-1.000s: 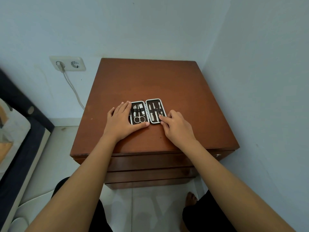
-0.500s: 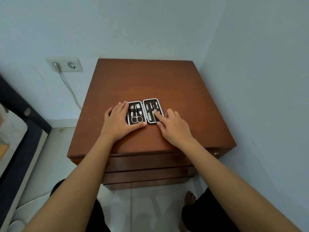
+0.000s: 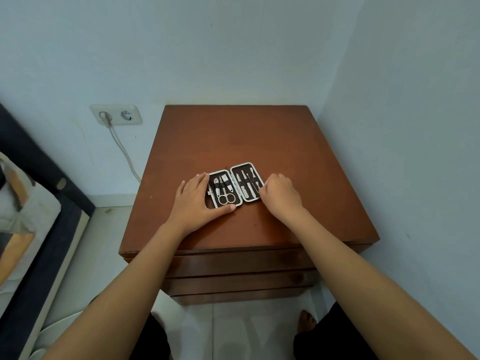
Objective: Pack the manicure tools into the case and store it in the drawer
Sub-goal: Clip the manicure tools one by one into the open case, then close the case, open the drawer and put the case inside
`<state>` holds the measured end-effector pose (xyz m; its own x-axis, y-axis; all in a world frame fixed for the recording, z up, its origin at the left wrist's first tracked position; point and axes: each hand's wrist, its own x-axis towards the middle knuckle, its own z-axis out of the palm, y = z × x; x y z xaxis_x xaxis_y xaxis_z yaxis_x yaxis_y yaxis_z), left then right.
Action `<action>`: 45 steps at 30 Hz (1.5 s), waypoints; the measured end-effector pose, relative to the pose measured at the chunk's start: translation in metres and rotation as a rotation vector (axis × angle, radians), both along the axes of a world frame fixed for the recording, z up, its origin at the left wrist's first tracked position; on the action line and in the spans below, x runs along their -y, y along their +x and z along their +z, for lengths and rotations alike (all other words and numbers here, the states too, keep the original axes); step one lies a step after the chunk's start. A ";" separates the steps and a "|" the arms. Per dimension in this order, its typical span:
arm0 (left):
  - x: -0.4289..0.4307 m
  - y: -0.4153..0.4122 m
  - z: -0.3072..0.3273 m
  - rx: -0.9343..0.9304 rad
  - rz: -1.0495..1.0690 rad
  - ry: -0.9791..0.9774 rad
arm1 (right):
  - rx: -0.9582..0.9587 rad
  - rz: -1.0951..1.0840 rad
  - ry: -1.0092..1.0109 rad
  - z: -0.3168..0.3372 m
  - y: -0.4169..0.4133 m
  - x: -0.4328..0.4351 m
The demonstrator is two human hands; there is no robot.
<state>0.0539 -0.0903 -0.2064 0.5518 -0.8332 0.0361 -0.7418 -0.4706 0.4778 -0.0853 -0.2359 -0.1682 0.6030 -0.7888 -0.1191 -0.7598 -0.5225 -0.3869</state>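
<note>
Lying open on the nightstand (image 3: pixel 285 141), the case (image 3: pixel 235 187) is held flat by the left hand (image 3: pixel 198 201), spread wide beside it. The right hand (image 3: pixel 281 194) is curled at the other edge; its grip cannot be told. If shut crookedly, 1 tool could get pinched.

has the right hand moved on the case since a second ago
Yes. The right hand slid from the near edge to the right edge of the open case, which stayed put on the nightstand.

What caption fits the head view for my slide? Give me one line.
Both hands, left hand and right hand, flank an open manicure case with tools strapped in, on a wooden nightstand.
</note>
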 end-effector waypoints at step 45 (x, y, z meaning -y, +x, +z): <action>-0.005 0.003 0.052 0.167 0.168 -0.255 | 0.522 0.122 -0.070 0.013 -0.030 0.004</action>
<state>0.0567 -0.0851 -0.1541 0.6490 -0.6841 0.3329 -0.7423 -0.4737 0.4739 -0.1153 -0.2398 -0.1553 0.6560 -0.7043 0.2713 -0.4074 -0.6330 -0.6582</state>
